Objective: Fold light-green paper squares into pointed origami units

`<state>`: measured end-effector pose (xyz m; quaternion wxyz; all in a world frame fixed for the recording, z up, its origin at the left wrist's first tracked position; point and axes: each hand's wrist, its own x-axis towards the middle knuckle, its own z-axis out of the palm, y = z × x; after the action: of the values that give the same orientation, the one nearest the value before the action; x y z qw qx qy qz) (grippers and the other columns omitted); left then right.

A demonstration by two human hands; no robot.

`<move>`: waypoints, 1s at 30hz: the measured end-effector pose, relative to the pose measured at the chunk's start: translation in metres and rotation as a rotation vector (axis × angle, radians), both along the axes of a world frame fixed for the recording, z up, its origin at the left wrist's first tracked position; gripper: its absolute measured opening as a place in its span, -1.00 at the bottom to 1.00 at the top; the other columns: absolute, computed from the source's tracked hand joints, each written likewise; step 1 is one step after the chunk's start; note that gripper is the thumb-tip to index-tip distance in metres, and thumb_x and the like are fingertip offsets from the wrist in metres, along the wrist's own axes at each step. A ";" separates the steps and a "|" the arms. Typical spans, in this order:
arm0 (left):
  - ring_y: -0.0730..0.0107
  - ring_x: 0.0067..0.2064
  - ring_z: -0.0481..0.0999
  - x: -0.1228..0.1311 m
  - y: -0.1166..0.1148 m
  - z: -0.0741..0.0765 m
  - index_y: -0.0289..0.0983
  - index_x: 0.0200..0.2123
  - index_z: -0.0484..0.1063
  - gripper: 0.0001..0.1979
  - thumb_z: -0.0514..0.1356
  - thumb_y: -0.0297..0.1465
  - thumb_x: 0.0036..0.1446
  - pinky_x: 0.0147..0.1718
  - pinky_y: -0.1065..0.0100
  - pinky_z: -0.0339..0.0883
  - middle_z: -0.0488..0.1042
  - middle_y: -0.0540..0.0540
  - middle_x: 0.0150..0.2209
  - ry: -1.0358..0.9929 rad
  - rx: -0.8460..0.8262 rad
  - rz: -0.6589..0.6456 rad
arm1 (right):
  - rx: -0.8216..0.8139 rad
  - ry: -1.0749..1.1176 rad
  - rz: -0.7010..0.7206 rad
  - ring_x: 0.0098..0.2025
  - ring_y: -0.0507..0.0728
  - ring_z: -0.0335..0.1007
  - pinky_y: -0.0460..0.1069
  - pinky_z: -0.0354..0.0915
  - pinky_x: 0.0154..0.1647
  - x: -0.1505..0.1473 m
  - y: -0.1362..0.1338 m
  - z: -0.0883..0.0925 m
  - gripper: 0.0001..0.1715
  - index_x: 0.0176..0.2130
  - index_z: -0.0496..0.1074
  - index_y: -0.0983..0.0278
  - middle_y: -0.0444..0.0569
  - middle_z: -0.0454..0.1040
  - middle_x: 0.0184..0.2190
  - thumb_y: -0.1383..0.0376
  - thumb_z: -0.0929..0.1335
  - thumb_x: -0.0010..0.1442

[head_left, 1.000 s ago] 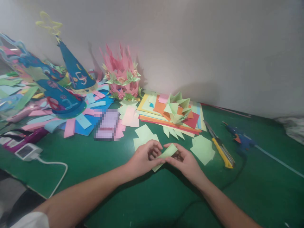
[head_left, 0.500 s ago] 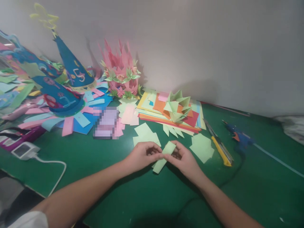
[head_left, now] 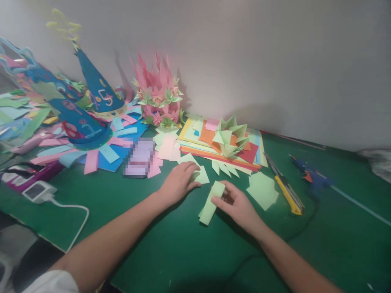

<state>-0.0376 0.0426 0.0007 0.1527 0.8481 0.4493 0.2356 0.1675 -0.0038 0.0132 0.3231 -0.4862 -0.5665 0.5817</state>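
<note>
My right hand [head_left: 238,203] pinches a folded light green paper [head_left: 212,203] between thumb and fingers, just above the green table. My left hand [head_left: 180,181] reaches over loose light green paper squares [head_left: 202,175], its thumb apart from its fingers. The fingertips cover part of those squares; whether they touch them I cannot tell. More green squares [head_left: 262,190] lie in a stack to the right of my right hand. Several pointed green folded pieces [head_left: 224,168] lie beyond both hands.
A yellow utility knife [head_left: 288,193] and a blue glue gun [head_left: 313,175] lie at right. Behind stand coloured sheets [head_left: 189,150] under a green folded paper crown [head_left: 230,136], a pink paper crown [head_left: 157,97] and blue cone hats [head_left: 99,89]. A white charger [head_left: 39,191] with a cable is at left.
My left hand has let go of the folded green paper and moved left and away, over the loose green squares. My right hand keeps hold of the folded paper.
</note>
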 end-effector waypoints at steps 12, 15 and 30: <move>0.47 -0.39 0.38 0.013 -0.024 0.003 -0.32 -0.22 0.35 -0.70 0.23 -0.23 0.07 -0.40 0.41 0.29 0.38 -0.04 -0.38 -0.733 -0.614 0.056 | -0.009 -0.101 -0.070 -0.65 -0.06 0.08 -0.13 0.08 -0.64 -0.008 0.011 0.004 -0.60 -0.44 0.33 0.28 -0.27 0.17 -0.69 0.00 0.41 0.02; 0.53 -0.42 0.36 0.019 -0.032 0.001 -0.33 -0.21 0.35 -0.60 0.33 -0.22 -0.05 -0.40 0.43 0.29 0.36 0.01 -0.42 -0.851 -0.823 0.065 | -0.001 -0.091 -0.051 -0.66 -0.06 0.06 -0.12 0.05 -0.64 -0.008 0.009 0.004 -0.60 -0.43 0.36 0.29 -0.25 0.19 -0.67 0.00 0.39 0.04; 0.65 -0.51 0.32 0.022 -0.033 0.009 -0.33 -0.44 0.29 -0.60 0.40 -0.23 -0.19 -0.48 0.51 0.20 0.36 0.07 -0.49 -0.944 -0.919 0.114 | -0.006 -0.120 -0.106 -0.69 -0.05 0.08 -0.12 0.06 -0.65 -0.009 0.007 0.007 -0.48 -0.61 0.19 0.25 -0.24 0.20 -0.75 -0.06 0.40 -0.01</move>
<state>-0.0153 0.0097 0.0100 0.6668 0.4774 0.4331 0.3740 0.1586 0.0031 0.0199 0.3176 -0.5505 -0.5563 0.5353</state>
